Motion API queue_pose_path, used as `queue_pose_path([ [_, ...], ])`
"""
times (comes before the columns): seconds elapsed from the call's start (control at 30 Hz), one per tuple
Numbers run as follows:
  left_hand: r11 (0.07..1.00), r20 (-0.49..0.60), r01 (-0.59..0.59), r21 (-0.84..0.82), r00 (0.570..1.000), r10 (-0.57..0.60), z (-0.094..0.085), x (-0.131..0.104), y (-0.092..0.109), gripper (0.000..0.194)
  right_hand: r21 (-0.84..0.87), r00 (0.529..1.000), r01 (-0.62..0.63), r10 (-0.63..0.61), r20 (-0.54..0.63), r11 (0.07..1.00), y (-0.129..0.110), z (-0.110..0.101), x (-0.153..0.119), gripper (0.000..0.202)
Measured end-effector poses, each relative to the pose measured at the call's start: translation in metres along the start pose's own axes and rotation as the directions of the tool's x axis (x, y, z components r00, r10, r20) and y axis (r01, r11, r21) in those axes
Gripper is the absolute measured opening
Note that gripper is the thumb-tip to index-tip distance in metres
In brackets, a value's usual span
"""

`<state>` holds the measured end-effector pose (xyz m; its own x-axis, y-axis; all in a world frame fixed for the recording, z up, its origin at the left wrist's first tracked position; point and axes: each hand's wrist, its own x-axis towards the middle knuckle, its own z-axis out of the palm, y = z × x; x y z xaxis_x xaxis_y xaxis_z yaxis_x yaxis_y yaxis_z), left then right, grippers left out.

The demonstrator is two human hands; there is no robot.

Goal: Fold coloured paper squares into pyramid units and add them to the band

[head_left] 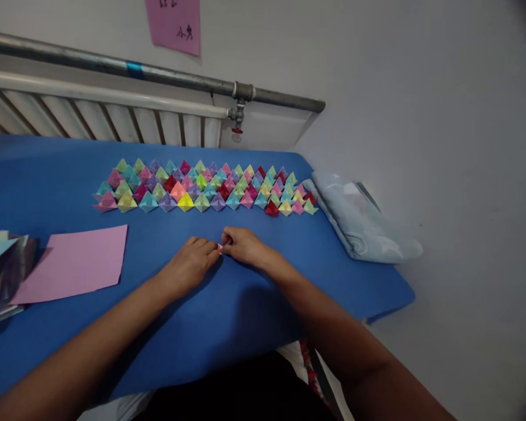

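Between my two hands, just above the blue tabletop, is a small folded piece of pinkish-orange paper, mostly covered by fingers. My left hand pinches its left side, and my right hand grips its right side with thumb and fingers closed. Beyond the hands, several rows of small folded paper boats in pink, green, blue, purple, yellow and red stand close together.
On the left lie a pink sheet of paper and a stack of coloured paper. A folded light-blue cloth rests at the right edge of the blue table. A radiator and metal pipe run along the wall behind.
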<state>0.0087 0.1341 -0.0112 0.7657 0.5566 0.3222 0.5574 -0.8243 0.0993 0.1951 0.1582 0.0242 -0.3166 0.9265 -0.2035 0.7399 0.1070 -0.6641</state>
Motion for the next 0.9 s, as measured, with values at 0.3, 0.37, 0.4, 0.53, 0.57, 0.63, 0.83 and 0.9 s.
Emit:
queue_pose_path([
  [0.3,0.999,-0.066,0.032,-0.013,0.997,-0.033,0.001,-0.01,-0.006,0.03,-0.011,0.996,0.021,-0.02,0.087,1.0,0.002,-0.011,0.005,0.012],
  [0.37,0.999,-0.05,0.045,0.009,0.998,-0.045,-0.001,-0.009,-0.004,0.031,-0.018,0.996,0.045,-0.044,0.079,0.999,0.005,-0.01,0.005,0.012],
  [0.4,0.998,-0.049,0.057,0.017,0.997,-0.056,-0.002,-0.009,-0.003,0.032,-0.019,0.995,0.059,-0.057,0.082,0.998,0.007,-0.009,0.005,0.012],
  [0.53,0.997,-0.052,0.069,0.032,0.996,-0.068,-0.004,-0.007,-0.003,0.034,0.024,0.986,0.13,-0.132,0.106,0.991,0.014,-0.01,0.004,0.012],
  [0.57,0.997,-0.051,0.071,0.025,0.996,-0.07,-0.003,-0.008,-0.004,0.033,0.042,0.984,0.14,-0.144,0.108,0.989,0.015,-0.011,0.003,0.013],
  [0.63,0.996,-0.045,0.085,0.003,0.995,-0.085,-0.002,-0.009,-0.005,0.032,0.071,0.985,0.135,-0.142,0.102,0.988,0.017,-0.013,0.001,0.015],
  [0.83,0.989,-0.034,0.133,-0.069,0.99,-0.135,-0.001,-0.012,-0.006,0.031,0.108,0.992,0.036,-0.049,0.113,0.993,0.021,-0.018,-0.002,0.017],
  [0.9,0.988,-0.03,0.121,-0.097,0.992,-0.125,-0.003,-0.01,-0.006,0.028,0.126,0.992,-0.008,-0.008,0.128,0.992,0.023,-0.018,-0.001,0.017],
])
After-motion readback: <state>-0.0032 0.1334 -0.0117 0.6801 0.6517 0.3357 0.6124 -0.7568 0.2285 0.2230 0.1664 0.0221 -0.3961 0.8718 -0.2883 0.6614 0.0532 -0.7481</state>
